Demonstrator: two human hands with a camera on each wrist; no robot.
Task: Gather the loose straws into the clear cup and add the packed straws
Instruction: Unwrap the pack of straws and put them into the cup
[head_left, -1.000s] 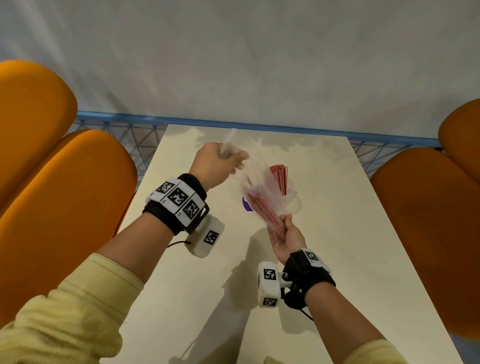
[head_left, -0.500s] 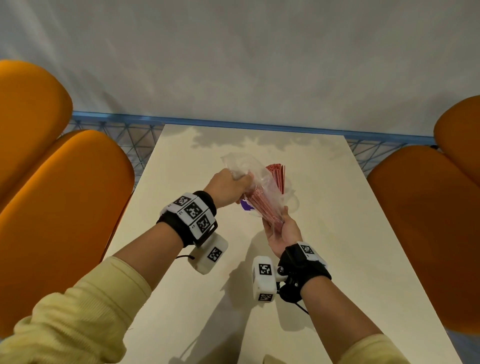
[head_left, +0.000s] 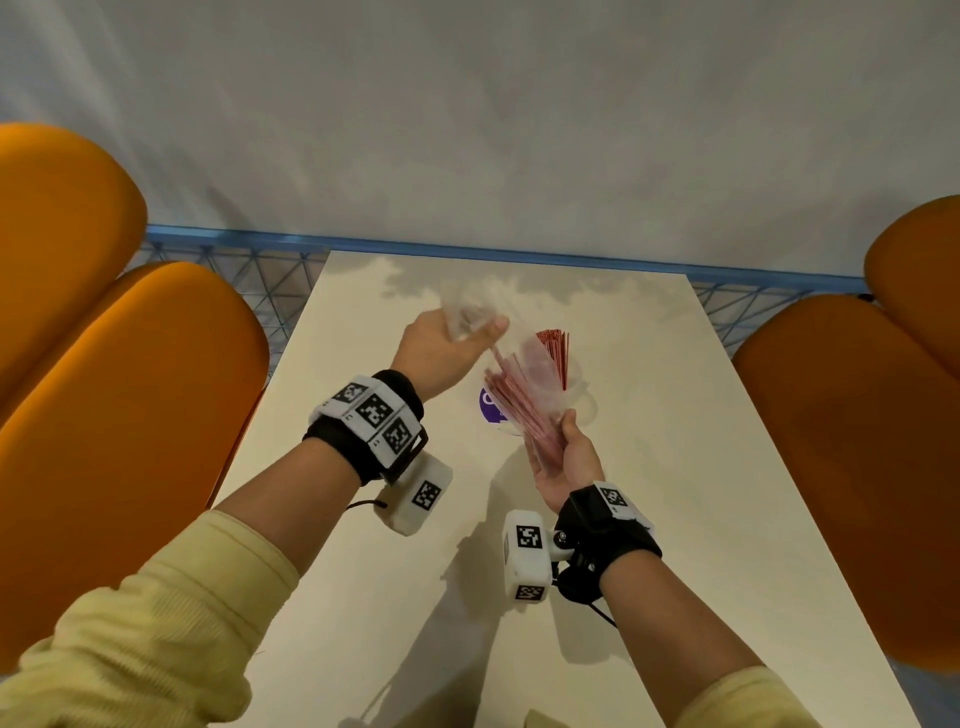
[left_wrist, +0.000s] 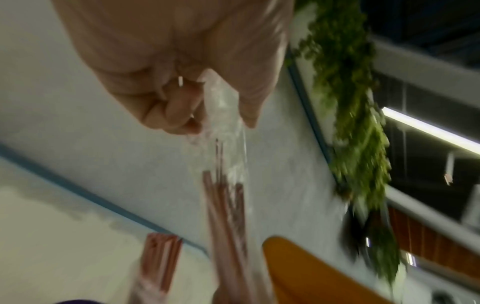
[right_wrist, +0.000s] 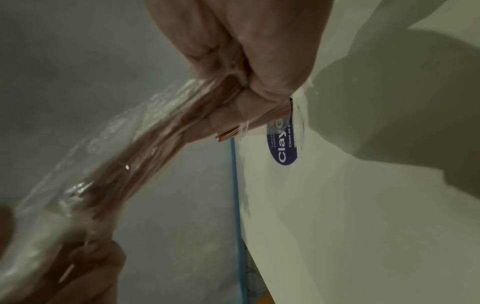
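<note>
My right hand (head_left: 563, 449) grips the lower end of a bundle of thin red packed straws (head_left: 519, 405) held above the table, also seen from the right wrist as packed straws (right_wrist: 145, 152). My left hand (head_left: 452, 343) pinches the clear plastic wrapper (head_left: 470, 312) at the bundle's upper end, stretched up and left; from the left wrist the wrapper (left_wrist: 223, 115) runs out between fingers and thumb. Behind the bundle stands the clear cup (head_left: 574, 392) with red loose straws (head_left: 555, 353) upright in it; its purple label (right_wrist: 283, 144) shows beside my right hand.
The cream table (head_left: 675, 493) runs forward between orange seats, one seat (head_left: 119, 415) at left and one seat (head_left: 852, 467) at right. A blue rail (head_left: 519, 254) edges the far end before a grey wall. Green foliage (left_wrist: 355, 102) hangs in the left wrist view.
My left hand has pulled the wrapper up and to the left again, away from the bundle, after closing in on it half a second ago. My right hand stays about where it was.
</note>
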